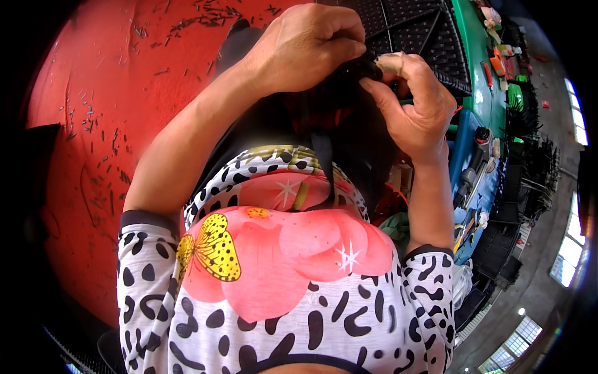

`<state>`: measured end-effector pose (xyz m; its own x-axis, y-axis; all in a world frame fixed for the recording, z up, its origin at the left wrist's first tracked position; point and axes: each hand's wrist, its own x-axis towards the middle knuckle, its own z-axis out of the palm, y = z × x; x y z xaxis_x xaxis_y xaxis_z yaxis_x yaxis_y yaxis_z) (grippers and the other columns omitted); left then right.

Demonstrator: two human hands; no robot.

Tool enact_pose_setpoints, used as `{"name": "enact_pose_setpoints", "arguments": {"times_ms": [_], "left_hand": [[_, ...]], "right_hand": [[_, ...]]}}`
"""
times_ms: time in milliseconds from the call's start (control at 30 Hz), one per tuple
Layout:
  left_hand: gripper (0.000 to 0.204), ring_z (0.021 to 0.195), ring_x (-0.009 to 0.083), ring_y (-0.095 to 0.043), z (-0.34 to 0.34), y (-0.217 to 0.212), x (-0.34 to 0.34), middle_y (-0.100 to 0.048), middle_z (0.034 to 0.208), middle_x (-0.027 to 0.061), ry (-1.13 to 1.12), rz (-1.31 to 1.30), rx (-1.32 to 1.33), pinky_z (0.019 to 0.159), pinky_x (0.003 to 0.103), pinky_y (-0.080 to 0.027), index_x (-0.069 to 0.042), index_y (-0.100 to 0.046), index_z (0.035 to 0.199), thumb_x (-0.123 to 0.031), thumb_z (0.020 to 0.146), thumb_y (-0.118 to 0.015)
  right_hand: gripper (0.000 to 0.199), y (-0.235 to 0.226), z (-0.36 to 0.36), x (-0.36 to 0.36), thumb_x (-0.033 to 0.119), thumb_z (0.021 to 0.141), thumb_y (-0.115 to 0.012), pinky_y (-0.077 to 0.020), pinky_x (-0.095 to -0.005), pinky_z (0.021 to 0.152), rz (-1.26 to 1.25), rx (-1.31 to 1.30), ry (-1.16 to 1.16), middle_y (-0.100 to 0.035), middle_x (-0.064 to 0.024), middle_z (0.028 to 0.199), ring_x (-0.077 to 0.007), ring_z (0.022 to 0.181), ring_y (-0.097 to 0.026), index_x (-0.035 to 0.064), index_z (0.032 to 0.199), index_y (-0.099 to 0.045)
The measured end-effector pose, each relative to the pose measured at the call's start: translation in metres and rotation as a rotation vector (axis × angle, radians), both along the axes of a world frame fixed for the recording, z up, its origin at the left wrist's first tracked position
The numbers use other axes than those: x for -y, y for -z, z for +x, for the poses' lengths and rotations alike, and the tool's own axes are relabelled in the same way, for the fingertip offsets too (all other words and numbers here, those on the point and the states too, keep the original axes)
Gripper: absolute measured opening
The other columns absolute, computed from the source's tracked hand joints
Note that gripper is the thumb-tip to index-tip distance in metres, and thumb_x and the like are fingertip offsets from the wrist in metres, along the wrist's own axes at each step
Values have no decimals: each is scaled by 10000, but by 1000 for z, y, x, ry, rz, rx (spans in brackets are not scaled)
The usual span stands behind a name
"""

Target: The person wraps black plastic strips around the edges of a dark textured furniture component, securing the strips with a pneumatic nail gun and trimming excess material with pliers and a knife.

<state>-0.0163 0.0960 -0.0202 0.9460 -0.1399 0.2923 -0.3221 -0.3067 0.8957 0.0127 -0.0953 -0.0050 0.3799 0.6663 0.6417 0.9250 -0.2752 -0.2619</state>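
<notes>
A black woven wicker panel with crossing ribs lies at the top, beyond my hands. My left hand is closed at its near-left edge, fingertips pinched together; what they hold is too dark and small to make out. To its right, my right hand has thumb and forefinger closed on the dark edge of the wicker piece. The forefinger has a beige wrap around it. The two hands nearly meet over this dark edge, whose details are lost in shadow.
A red surface scattered with short black scraps spreads to the left. On the right, a green bench edge and a blue surface carry tools, including a dark power tool. Stacked black woven pieces stand beyond.
</notes>
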Motion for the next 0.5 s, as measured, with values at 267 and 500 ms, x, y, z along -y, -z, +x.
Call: {"name": "enact_pose_setpoints", "arguments": {"times_ms": [267,500], "left_hand": [[111,659,231,-603,-2,1,-1,-608,727,143,25,-39,86,598,328,-463,18,-595,877,-72,815,-617],[90,668,208,-591,6,12,3,-599,737,133,69,-70,44,610,316,-460,9,-592,889,-60,832,-600]], "right_hand": [[372,4,1,-10,65,647,-765,-512,-318,599,-78,154,135,-633,-74,851,-252,721,-634,62,966,-573],[111,-71,56,-8,8,838,-582,-452,-235,709,-319,-850,1,-624,-18,841,-77,802,-557,-32,934,-623]]}}
